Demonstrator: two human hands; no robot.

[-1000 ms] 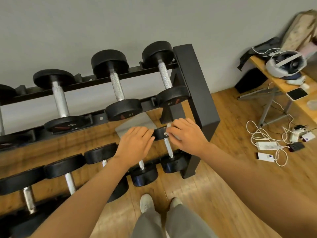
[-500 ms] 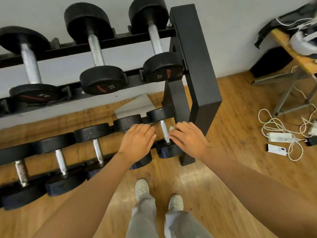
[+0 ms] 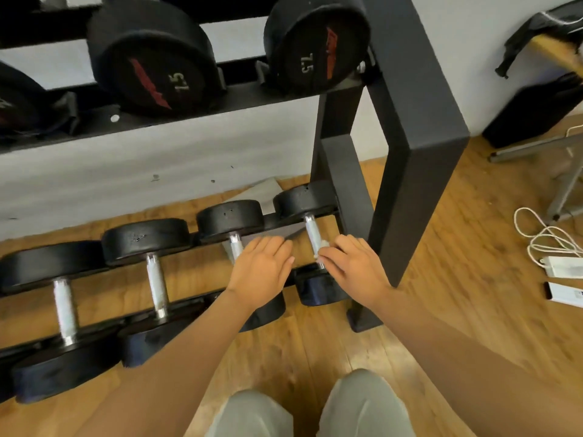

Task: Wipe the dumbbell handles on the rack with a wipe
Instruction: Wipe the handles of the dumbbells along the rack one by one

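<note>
The black rack (image 3: 416,159) holds several dumbbells with black heads and silver handles on its lower row. My right hand (image 3: 353,266) pinches a small white wipe (image 3: 322,246) against the silver handle of the rightmost lower dumbbell (image 3: 312,231), near its lower end. My left hand (image 3: 262,269) lies flat with straight fingers over the handle of the second dumbbell from the right (image 3: 235,244), hiding most of that handle. Further left, two more lower dumbbell handles (image 3: 156,285) show in full. Most of the wipe is hidden under my fingers.
Larger dumbbells marked 15 (image 3: 151,55) and 7.5 (image 3: 315,42) sit on the upper shelf. The rack's thick right post stands just right of my right hand. White cables and chargers (image 3: 558,257) lie on the wooden floor at right, near a table leg (image 3: 568,190). My legs show at the bottom.
The view has dropped lower and closer to the bottom row. My right hand has slid down the rightmost handle with the wipe; my left hand stays on the neighbouring dumbbell.
</note>
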